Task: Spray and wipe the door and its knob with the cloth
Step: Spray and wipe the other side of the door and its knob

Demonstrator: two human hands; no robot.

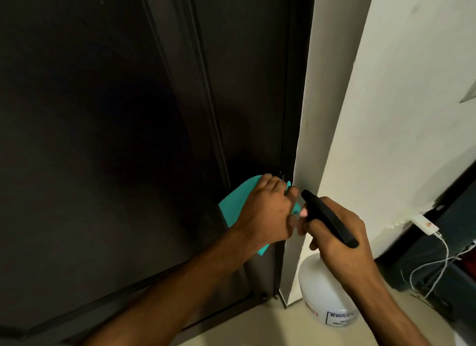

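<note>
Left hand (265,211) grips the teal cloth (238,204), fingers curled round it, pressing it against the dark door (103,139) near its right edge; the knob itself is hidden. Right hand (342,237) holds the white spray bottle (322,291) by its black trigger head (327,216), fingers wrapped, beside the white door frame (322,139).

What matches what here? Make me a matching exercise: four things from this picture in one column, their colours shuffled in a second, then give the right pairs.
Things:
1. cloth under the left hand
2. door
3. spray bottle body, held by the right hand
4. spray head

Colours:
A. black
B. translucent white
C. turquoise
D. dark brown

Pairs: 1-C, 2-D, 3-B, 4-A
</note>
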